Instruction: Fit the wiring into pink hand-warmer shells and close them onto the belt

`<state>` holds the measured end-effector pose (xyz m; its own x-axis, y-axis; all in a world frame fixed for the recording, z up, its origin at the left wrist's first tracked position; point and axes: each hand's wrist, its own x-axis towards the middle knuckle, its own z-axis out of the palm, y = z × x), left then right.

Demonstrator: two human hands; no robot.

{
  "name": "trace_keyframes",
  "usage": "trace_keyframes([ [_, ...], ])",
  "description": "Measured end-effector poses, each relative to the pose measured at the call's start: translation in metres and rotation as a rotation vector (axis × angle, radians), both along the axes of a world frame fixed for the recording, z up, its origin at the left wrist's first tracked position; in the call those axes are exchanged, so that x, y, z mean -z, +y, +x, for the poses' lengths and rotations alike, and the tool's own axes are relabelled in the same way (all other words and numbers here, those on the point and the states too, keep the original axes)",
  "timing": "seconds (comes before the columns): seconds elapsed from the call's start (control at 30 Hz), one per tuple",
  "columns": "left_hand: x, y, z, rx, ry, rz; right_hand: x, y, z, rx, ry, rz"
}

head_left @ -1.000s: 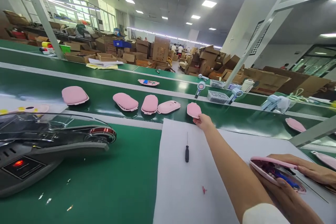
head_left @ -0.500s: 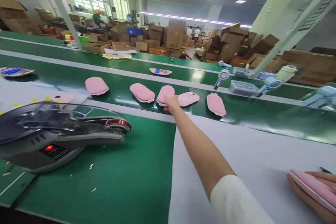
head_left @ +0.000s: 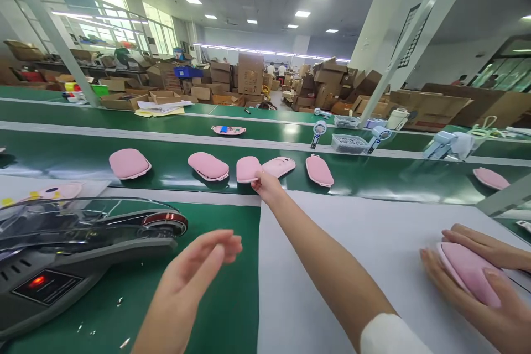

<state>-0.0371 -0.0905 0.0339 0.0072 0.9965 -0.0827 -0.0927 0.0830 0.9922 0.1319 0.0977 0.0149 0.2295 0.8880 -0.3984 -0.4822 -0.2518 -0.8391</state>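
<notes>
Workstation beside a green conveyor belt (head_left: 371,181), seen from above. The right hand (head_left: 269,187) reaches across the white sheet (head_left: 307,276) and pinches the near right corner of a pink oblong case (head_left: 248,169), which lies on the belt near its closer edge. Its fingers are narrowed on that corner; their hidden side cannot be told. The left hand (head_left: 194,274) is raised in front of the green tabletop (head_left: 224,315), its fingers loosely curved and unloaded, the thumb near them. Just beside the gripped case, to the right, lies a pale pink shell (head_left: 280,166) with a dark opening; whether the two touch cannot be told. Other pink cases (head_left: 208,166) lie spaced along the belt on both sides. Farther back, an open pink shell (head_left: 228,130) shows a blue part and circuitry. Beyond the belt, a handheld fan (head_left: 319,134) and a clear plastic bin (head_left: 349,144) stand near each other. At left, a grey machine (head_left: 45,271) with a transparent cover shows a lit red indicator. At right, a co-worker's hands (head_left: 468,307) hold another pink case (head_left: 468,266) between them, above the sheet.
</notes>
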Motion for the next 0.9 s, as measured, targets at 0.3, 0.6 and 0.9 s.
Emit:
trace_keyframes([
  [0.3, 0.018, 0.081, 0.044, 0.095, -0.529, -0.261, -0.011, -0.154, 0.017, -0.194, 0.180, 0.108],
  [0.6, 0.023, 0.073, 0.055, 0.525, -0.863, -0.234, 0.000, -0.182, 0.037, -0.373, -0.194, 0.124],
  [0.9, 0.049, 0.088, 0.057, 0.867, -0.669, -0.368, -0.006, -0.181, 0.049, -0.357, -1.825, 0.893],
])
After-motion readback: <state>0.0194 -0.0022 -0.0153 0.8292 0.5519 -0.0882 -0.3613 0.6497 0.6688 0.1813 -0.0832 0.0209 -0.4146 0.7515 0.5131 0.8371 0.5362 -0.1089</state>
